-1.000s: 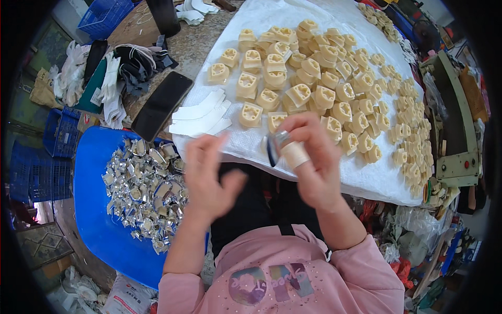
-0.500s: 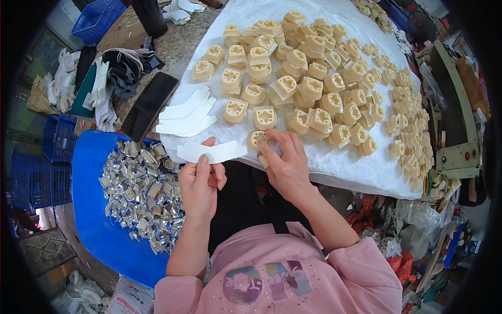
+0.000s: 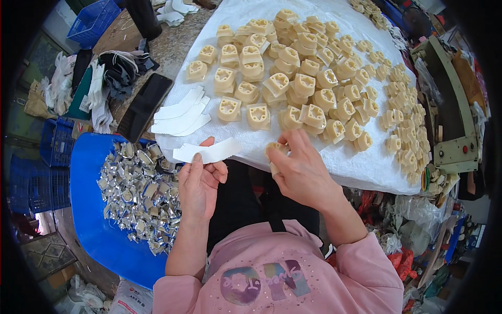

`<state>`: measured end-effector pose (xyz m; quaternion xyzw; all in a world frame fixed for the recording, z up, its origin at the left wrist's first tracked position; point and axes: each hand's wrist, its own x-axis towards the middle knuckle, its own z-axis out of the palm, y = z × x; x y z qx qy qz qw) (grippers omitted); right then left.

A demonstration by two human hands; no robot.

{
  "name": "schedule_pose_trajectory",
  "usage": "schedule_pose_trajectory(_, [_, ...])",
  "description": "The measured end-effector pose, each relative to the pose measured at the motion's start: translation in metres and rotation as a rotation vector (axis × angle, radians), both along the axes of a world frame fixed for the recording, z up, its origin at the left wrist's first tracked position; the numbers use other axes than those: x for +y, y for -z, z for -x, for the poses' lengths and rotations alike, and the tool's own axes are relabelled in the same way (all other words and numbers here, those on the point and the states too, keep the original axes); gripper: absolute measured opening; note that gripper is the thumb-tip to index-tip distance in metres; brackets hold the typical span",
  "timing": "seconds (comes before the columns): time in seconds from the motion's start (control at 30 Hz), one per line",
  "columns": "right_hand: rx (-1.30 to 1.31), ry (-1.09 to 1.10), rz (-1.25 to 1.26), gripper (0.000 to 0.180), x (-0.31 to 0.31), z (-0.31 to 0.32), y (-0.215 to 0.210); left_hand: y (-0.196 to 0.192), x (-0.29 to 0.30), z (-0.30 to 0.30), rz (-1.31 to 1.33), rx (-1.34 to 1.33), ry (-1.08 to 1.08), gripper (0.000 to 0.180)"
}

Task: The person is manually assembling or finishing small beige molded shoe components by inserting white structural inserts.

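White woven sheet (image 3: 334, 157) covers the worktop, crowded with cream moulded plastic parts (image 3: 293, 83). Round blue plastic tub (image 3: 99, 235) at lower left holds a heap of small silvery foil-wrapped pieces (image 3: 138, 193). Black phone (image 3: 145, 107) lies beside a stack of curved white strips (image 3: 180, 116). Left hand (image 3: 200, 183) pinches one curved white paper strip (image 3: 209, 152) between thumb and fingers, at the sheet's near edge. Right hand (image 3: 303, 172) is closed around one cream plastic part (image 3: 275, 152), mostly hidden by the fingers.
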<state>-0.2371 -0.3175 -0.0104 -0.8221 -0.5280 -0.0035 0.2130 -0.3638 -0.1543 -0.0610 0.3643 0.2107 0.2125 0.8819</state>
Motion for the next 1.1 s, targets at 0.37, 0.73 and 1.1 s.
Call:
schedule_pose_trajectory(0.37, [-0.135,0.009,-0.199,0.029,0.010,-0.005,0.044,0.004,0.000,0.002,0.000,0.030,-0.047,0.038])
schedule_pose_trajectory(0.73, [0.038,-0.076,-0.174,0.041,-0.010,-0.004,0.043,0.002,-0.002,0.004,-0.040,0.035,-0.044,0.037])
schedule_pose_trajectory(1.1, [0.272,-0.125,-0.899,0.041,0.023,0.023,0.023,-0.030,-0.040,-0.004,-0.037,-0.092,0.020,0.033])
